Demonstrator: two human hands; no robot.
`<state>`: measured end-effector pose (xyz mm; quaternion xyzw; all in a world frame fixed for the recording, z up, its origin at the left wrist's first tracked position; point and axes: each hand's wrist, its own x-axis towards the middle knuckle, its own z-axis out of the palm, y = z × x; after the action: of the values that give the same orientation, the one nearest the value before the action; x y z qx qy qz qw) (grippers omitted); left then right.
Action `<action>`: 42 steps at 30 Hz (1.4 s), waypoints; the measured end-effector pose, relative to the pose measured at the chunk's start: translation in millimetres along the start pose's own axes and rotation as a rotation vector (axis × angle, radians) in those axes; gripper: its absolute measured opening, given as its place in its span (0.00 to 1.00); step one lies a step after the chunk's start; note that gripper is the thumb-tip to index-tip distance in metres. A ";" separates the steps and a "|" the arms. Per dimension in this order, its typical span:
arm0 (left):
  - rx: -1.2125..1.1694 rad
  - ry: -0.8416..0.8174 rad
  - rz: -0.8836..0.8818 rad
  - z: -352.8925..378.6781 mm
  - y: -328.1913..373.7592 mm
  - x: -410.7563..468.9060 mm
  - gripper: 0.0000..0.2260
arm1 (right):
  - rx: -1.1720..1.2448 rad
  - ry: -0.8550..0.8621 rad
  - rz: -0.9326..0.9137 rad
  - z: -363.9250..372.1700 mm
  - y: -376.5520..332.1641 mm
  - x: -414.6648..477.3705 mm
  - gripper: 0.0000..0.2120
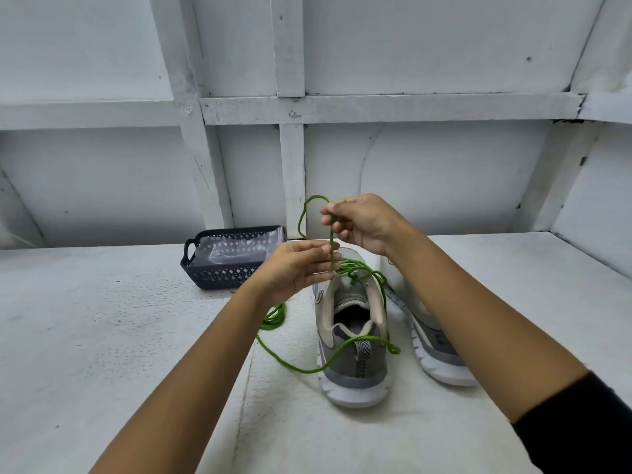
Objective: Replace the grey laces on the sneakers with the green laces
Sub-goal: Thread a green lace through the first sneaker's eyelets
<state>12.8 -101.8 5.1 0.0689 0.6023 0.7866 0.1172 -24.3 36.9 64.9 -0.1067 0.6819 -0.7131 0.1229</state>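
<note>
Room for moving is lying mostly on the left, where the rough white-painted table [102,336] is stretching wide toward the frame's edge. On the right the same surface is running up to an angled side panel [588,186]. The left hand [301,265] and the right hand [362,222] are hovering mid-table, above the toe end of a grey mesh sneaker with a thick white sole [352,367]. The right hand's grip is pinching a bright green round lace [331,234] between thumb and fingertips, with a loop arching up beyond it. The left hand's grip is closing narrow on the same strand just below. The green lace is running down into the sneaker's upper eyelets, and one loose length is trailing over the heel and curving across the table on the left. The grey sneaker is standing upright, heel toward the person. A second grey sneaker [434,347] is sitting just beside it on the right, largely hidden by the right forearm. A coil of green cord [275,316] is lying beside the left wrist; whether it is belonging to the same lace I cannot tell. Behind the left hand, near the wall, a dark perforated plastic basket [219,268] is holding crumpled clear film [232,251]. White boarded wall [427,172] with raised battens is closing off the back.
</note>
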 end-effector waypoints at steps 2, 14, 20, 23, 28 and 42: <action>0.051 0.004 0.005 -0.9 -0.4 -0.4 0.06 | 0.024 0.001 0.002 2.3 1.4 3.5 0.10; -0.080 0.361 0.010 -4.4 -26.1 10.1 0.05 | -1.268 0.050 0.095 -12.3 44.3 5.8 0.19; 0.009 0.439 0.014 -1.3 -37.8 16.8 0.07 | -1.143 0.022 0.228 -17.2 59.7 11.2 0.11; 0.066 0.454 0.051 0.8 -44.9 19.9 0.07 | -1.006 0.035 0.232 -19.1 63.6 9.4 0.08; 0.125 0.504 0.104 2.5 -54.6 25.1 0.09 | -0.769 0.134 0.237 -23.4 77.5 12.3 0.10; 0.423 0.546 0.146 4.1 -64.6 31.9 0.04 | -0.580 0.181 0.254 -22.5 83.9 15.9 0.07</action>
<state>-10.4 -73.5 -57.1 -0.0783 0.7544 0.6403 -0.1216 -44.1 49.8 -20.2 0.0123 0.8726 -0.4748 0.1140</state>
